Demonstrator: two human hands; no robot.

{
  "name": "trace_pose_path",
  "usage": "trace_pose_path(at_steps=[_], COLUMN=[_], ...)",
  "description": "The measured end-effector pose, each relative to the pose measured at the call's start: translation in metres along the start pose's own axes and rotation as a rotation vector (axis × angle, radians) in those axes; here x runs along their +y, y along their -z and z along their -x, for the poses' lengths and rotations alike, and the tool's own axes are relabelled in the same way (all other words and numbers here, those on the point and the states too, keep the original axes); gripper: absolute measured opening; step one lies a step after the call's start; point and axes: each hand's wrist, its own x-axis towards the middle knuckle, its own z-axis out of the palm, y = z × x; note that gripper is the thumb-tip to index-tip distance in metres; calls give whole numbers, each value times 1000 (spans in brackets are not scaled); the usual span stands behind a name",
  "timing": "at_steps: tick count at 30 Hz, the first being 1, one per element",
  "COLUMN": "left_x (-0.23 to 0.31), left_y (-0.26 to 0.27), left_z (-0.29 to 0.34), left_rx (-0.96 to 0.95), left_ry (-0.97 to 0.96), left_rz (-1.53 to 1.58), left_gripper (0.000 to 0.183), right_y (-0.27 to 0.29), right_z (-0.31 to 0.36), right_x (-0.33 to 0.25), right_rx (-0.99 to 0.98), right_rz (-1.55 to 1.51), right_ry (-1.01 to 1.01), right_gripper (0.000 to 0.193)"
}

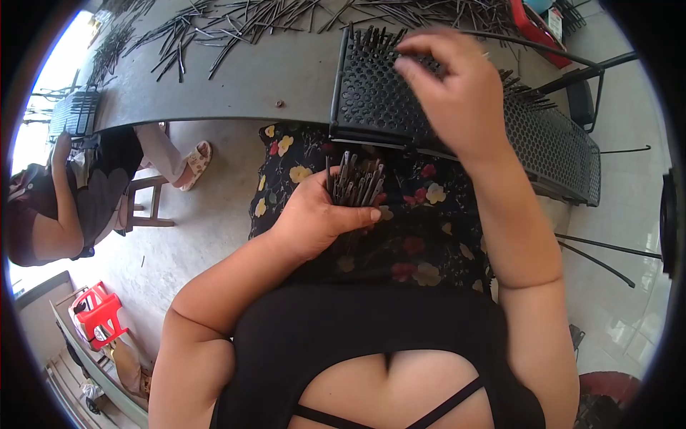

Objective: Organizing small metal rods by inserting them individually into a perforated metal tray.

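Note:
My left hand (314,214) is closed around a bundle of thin dark rods (355,179), held upright over my lap just in front of the table edge. A black rack full of round holes (379,96) sits at that edge, with several rods standing in its far rows. Above its far part is my right hand (454,79), slightly blurred. Its thumb and forefinger curl toward each other, and whatever may be between their tips is too small to make out.
Loose dark rods (214,28) lie scattered along the far side of the grey table (250,93). More perforated rack (564,143) extends to the right, near metal bars. At the left, another person (71,193) sits by a similar rack (75,111). A red stool (100,314) stands lower left.

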Motion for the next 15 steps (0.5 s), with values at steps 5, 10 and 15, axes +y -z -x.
trace_pose_path(at_steps=[5, 10, 15], left_x=[2, 5, 6], left_y=[-7, -10, -6], left_z=[9, 11, 7], left_rx=[3, -9, -159], left_ry=[-174, -312, -163], left_rz=[-96, -243, -163], left_gripper=[34, 35, 33], right_y=[5, 3, 4], right_z=[40, 48, 54], right_x=[-50, -48, -42], right_rx=[-482, -549, -569], right_rz=[-632, -780, -975], right_ry=[-308, -318, -493], right_gripper=[27, 23, 13])
